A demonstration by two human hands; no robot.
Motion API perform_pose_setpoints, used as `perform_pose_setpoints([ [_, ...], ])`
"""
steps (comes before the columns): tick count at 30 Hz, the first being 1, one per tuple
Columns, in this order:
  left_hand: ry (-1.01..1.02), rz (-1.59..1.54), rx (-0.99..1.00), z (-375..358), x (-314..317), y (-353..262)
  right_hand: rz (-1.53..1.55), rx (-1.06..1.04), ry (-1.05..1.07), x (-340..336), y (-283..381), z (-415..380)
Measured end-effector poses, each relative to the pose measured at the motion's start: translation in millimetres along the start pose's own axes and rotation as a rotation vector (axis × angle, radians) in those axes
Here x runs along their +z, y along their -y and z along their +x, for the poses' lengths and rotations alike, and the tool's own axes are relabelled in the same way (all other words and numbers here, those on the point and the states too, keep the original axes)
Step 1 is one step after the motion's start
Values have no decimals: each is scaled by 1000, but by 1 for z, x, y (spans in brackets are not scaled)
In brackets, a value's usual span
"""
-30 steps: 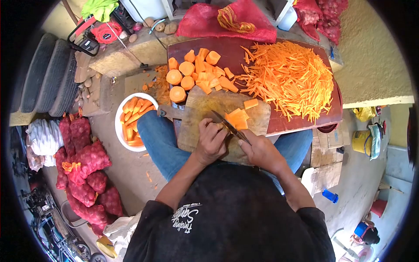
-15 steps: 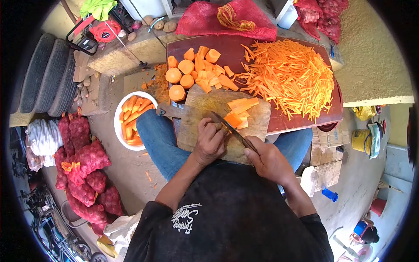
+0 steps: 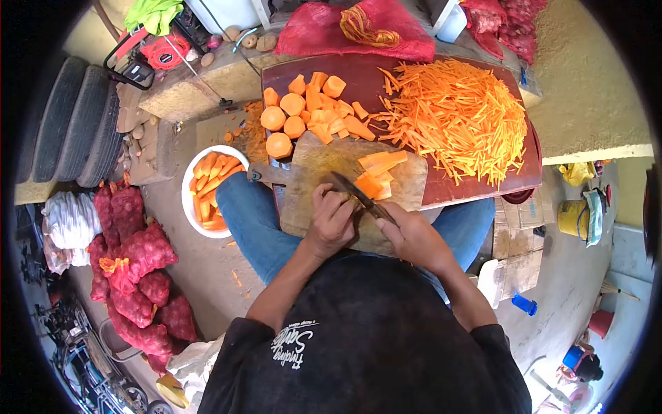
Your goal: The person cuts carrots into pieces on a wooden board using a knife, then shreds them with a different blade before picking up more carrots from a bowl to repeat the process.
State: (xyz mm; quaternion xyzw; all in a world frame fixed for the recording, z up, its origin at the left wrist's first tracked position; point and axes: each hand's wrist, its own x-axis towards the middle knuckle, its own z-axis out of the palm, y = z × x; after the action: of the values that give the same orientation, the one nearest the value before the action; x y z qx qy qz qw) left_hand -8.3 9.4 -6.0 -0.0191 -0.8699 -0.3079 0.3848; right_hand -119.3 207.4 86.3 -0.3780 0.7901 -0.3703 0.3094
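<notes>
Quantities in view: one wooden cutting board (image 3: 314,186); one knife (image 3: 358,195); one white bowl (image 3: 187,200) of peeled carrots; one heap of carrot strips (image 3: 458,117); one group of carrot chunks (image 3: 307,114); two hands; two stacked tyres (image 3: 76,117); one blue bottle (image 3: 524,304).

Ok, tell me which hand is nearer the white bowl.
Left. The left hand rests on the cutting board, just right of the white bowl. The right hand, gripping the knife, is farther right.

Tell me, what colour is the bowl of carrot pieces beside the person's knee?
White; the bowl shows clearly in the head view, left of the cutting board.
</notes>
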Motion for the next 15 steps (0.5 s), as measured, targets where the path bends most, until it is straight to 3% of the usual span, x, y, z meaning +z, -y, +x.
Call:
perform_pose_setpoints([
  [5, 3, -9, 4, 1, -2, 2, 91, 47, -2, -22, 35, -15],
  [15, -1, -1, -6, 4, -3, -2, 49, 43, 17, -18, 33, -26],
])
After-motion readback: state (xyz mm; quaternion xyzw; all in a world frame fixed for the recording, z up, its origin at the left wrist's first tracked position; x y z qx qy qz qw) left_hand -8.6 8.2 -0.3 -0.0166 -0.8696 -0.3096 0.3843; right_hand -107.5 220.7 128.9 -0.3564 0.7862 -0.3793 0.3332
